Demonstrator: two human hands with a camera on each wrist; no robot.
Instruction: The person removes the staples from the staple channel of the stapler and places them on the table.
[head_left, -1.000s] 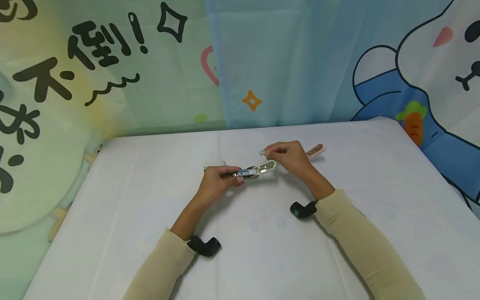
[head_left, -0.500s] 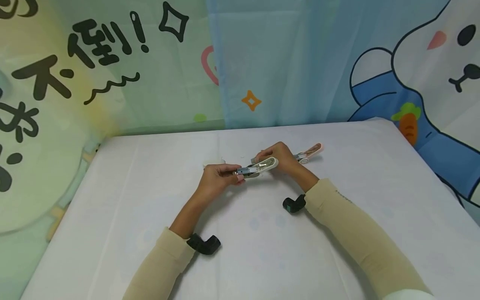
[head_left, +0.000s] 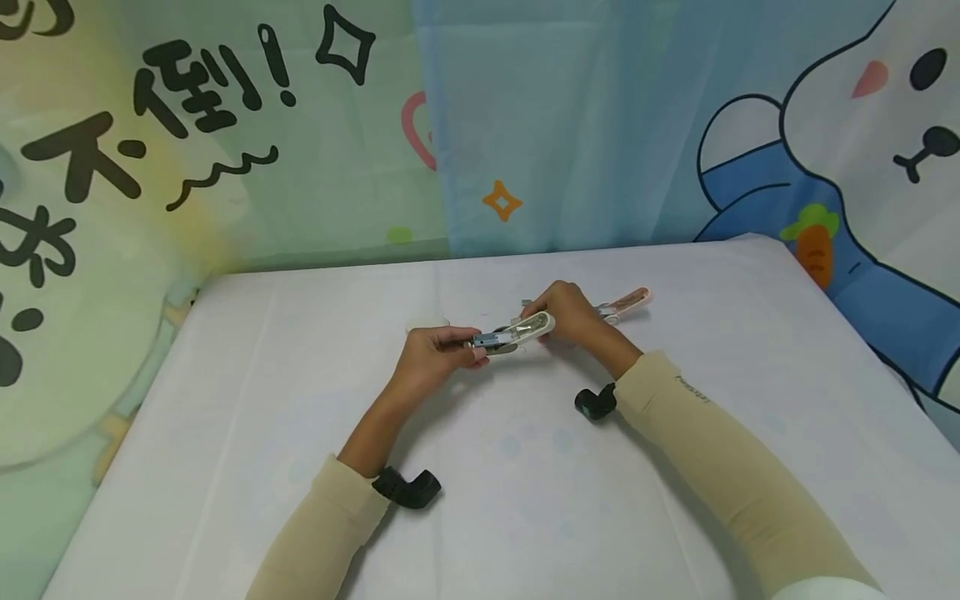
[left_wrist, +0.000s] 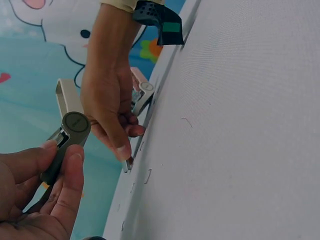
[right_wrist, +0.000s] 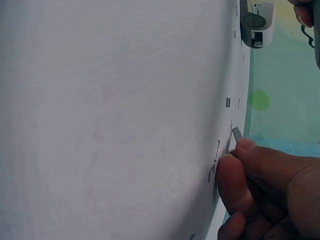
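My left hand holds a stapler between thumb and fingers, raised off the table. In the left wrist view, that stapler's pale upper part stands at an angle to its dark body. Just beyond it, my right hand reaches down at the tabletop. Its thumb and fingertips pinch a short strip of staples, as the right wrist view shows. Loose staples lie on the cloth near those fingertips. In the head view the held stapler partly covers the right fingertips.
A pink stapler lies behind my right hand. Another, white stapler lies beyond my left hand. More loose staples are scattered over the white tablecloth. A printed curtain hangs along the table's back edge.
My right hand has shifted a little left and its fingers have dipped toward the tabletop, uncovering more of the pink stapler. My left hand and its stapler stay almost still.
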